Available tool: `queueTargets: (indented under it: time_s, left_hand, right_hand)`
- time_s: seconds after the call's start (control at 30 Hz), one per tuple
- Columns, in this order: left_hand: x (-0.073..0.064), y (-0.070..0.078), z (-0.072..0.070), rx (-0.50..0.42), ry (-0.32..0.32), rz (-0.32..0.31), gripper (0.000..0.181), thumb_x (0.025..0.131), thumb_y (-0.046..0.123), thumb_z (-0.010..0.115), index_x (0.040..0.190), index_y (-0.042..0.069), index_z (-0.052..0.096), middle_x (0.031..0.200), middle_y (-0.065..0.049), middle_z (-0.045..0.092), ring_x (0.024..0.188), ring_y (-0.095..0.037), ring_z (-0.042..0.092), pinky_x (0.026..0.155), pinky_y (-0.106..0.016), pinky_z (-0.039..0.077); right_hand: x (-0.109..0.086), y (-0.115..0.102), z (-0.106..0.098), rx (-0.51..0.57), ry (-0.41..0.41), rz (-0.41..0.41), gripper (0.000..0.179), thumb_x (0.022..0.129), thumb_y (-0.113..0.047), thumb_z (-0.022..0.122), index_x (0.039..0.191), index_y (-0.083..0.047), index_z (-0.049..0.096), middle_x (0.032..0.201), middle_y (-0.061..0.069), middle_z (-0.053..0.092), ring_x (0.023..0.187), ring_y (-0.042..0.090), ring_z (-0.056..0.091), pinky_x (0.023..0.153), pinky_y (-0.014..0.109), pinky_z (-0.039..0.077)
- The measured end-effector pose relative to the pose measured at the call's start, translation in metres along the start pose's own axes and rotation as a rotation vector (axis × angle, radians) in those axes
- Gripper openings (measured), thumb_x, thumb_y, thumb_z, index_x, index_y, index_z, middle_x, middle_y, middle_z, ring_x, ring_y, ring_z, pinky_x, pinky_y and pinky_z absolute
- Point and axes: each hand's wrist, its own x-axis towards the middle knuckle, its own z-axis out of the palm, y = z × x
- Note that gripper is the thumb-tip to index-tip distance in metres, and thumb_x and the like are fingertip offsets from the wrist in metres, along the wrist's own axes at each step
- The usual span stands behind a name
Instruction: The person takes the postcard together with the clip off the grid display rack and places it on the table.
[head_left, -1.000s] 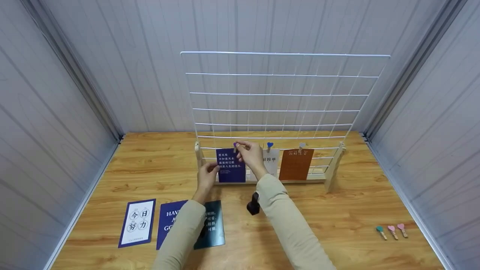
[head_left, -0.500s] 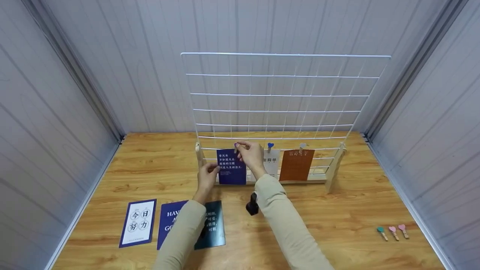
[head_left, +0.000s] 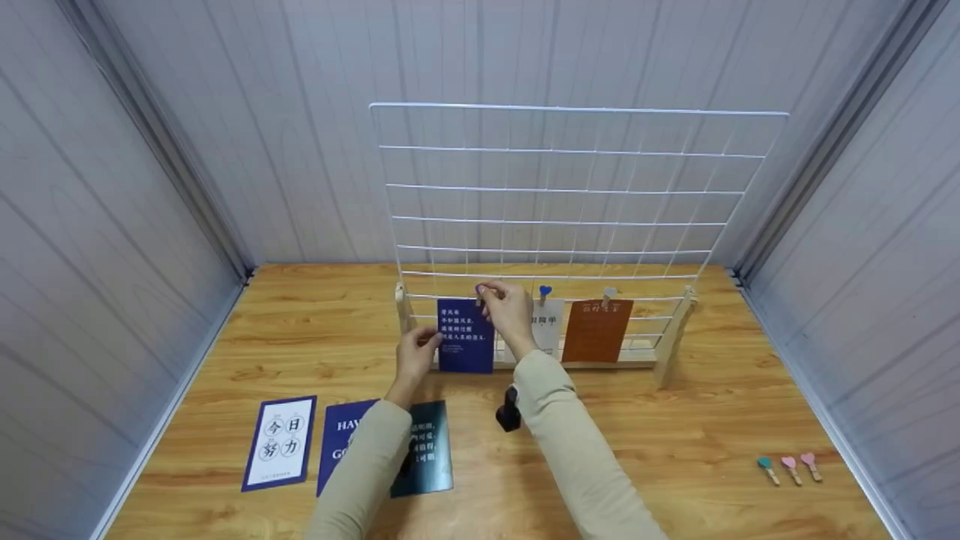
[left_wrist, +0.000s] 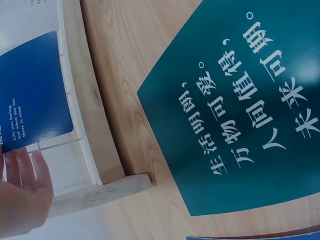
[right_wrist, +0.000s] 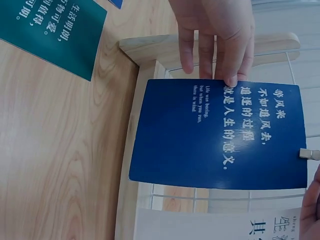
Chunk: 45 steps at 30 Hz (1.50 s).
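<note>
Against the white wire grid rack (head_left: 585, 223), a dark blue card (head_left: 465, 352) with white writing stands upright near the left end. My left hand (head_left: 415, 352) pinches its left edge, the thumb (right_wrist: 231, 79) in front and the other fingers behind. At the card's top edge my right hand (head_left: 508, 311) pinches a clothespin with a purple heart (head_left: 479, 289). The wooden tip of this clothespin (right_wrist: 309, 154) overlaps the card in the right wrist view. Beside it hang a white card (head_left: 551, 326), partly behind my right hand, and an orange-brown card (head_left: 598, 334), each under a heart clothespin.
Flat on the wooden table lie a white card with a blue border (head_left: 279, 442), a blue card (head_left: 341, 431) and a dark green card (head_left: 431, 454), the last two partly under my left sleeve. Three heart clothespins (head_left: 790, 469) lie at the right. Wooden feet (head_left: 675, 337) support the rack.
The blue card's lower edge has come slightly down and forward, and the head view has shifted a little. Both hands keep their holds.
</note>
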Motion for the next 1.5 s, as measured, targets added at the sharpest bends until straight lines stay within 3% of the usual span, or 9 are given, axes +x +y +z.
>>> queueTargets:
  time_s: [0.1, 0.37, 0.6, 0.8, 0.97, 1.17, 1.33, 1.5]
  left_hand:
    - [0.000, -0.001, -0.001, 0.010, -0.006, 0.017, 0.012, 0.082, -0.001, 0.057, 0.089, -0.010, 0.061, 0.085, -0.017, 0.061, 0.081, -0.030, 0.056, 0.073, -0.037, 0.046]
    - [-0.002, -0.002, -0.003, 0.025, -0.008, -0.014, 0.012, 0.083, 0.000, 0.057, 0.090, -0.008, 0.062, 0.086, -0.015, 0.061, 0.082, -0.027, 0.055, 0.074, -0.036, 0.046]
    - [-0.004, 0.001, -0.003, -0.001, -0.004, -0.045, 0.013, 0.084, 0.001, 0.057, 0.092, -0.007, 0.062, 0.086, -0.014, 0.060, 0.082, -0.026, 0.055, 0.074, -0.034, 0.046]
    - [-0.010, 0.004, -0.005, -0.002, -0.037, -0.057, 0.012, 0.084, 0.002, 0.057, 0.092, -0.006, 0.062, 0.086, -0.012, 0.059, 0.081, -0.023, 0.055, 0.072, -0.034, 0.046]
    - [-0.018, 0.005, -0.006, -0.019, -0.064, -0.028, 0.012, 0.084, 0.002, 0.057, 0.092, -0.005, 0.062, 0.085, -0.010, 0.059, 0.080, -0.022, 0.054, 0.071, -0.034, 0.046]
    - [-0.027, 0.007, -0.004, -0.055, -0.091, 0.035, 0.012, 0.084, 0.001, 0.057, 0.093, -0.005, 0.063, 0.086, -0.011, 0.059, 0.078, -0.022, 0.053, 0.069, -0.031, 0.045]
    - [-0.037, 0.010, -0.004, -0.116, -0.136, 0.003, 0.013, 0.085, 0.000, 0.055, 0.094, -0.008, 0.061, 0.088, -0.014, 0.059, 0.079, -0.023, 0.055, 0.072, -0.036, 0.048]
    - [-0.048, 0.026, -0.004, -0.156, -0.179, 0.006, 0.013, 0.085, -0.003, 0.054, 0.093, -0.012, 0.058, 0.086, -0.019, 0.058, 0.078, -0.027, 0.054, 0.068, -0.031, 0.048]
  right_hand:
    - [-0.001, 0.001, 0.000, 0.023, 0.015, -0.004, 0.012, 0.082, -0.010, 0.062, 0.089, -0.002, 0.069, 0.059, 0.010, 0.059, 0.048, 0.024, 0.055, 0.040, 0.019, 0.043]
    - [0.000, -0.004, 0.000, 0.074, 0.022, 0.006, 0.013, 0.083, -0.011, 0.061, 0.088, -0.002, 0.068, 0.060, 0.011, 0.060, 0.046, 0.022, 0.054, 0.040, 0.022, 0.044]
    - [0.000, -0.008, -0.006, 0.121, -0.092, 0.026, 0.017, 0.084, -0.011, 0.060, 0.095, 0.000, 0.066, 0.067, 0.012, 0.060, 0.048, 0.011, 0.052, 0.047, 0.029, 0.048]
    - [-0.004, -0.010, -0.015, 0.137, -0.170, 0.028, 0.018, 0.085, -0.012, 0.059, 0.098, -0.001, 0.065, 0.070, 0.015, 0.059, 0.051, 0.013, 0.052, 0.050, 0.029, 0.049]
    - [-0.012, -0.010, -0.021, 0.110, -0.235, 0.019, 0.019, 0.085, -0.013, 0.059, 0.099, -0.002, 0.065, 0.064, 0.016, 0.058, 0.049, 0.015, 0.052, 0.051, 0.033, 0.049]
    - [-0.022, -0.003, -0.030, 0.131, -0.273, 0.026, 0.020, 0.085, -0.011, 0.059, 0.099, 0.001, 0.064, 0.066, 0.016, 0.058, 0.048, 0.011, 0.050, 0.047, 0.025, 0.048]
    - [-0.027, 0.005, -0.042, 0.111, -0.302, 0.010, 0.020, 0.085, -0.012, 0.058, 0.099, 0.001, 0.064, 0.063, 0.015, 0.057, 0.048, 0.010, 0.050, 0.047, 0.026, 0.048]
    - [-0.035, 0.003, -0.060, 0.127, -0.335, 0.007, 0.020, 0.086, -0.009, 0.057, 0.100, 0.004, 0.063, 0.065, 0.023, 0.056, 0.048, 0.013, 0.050, 0.050, 0.033, 0.050]
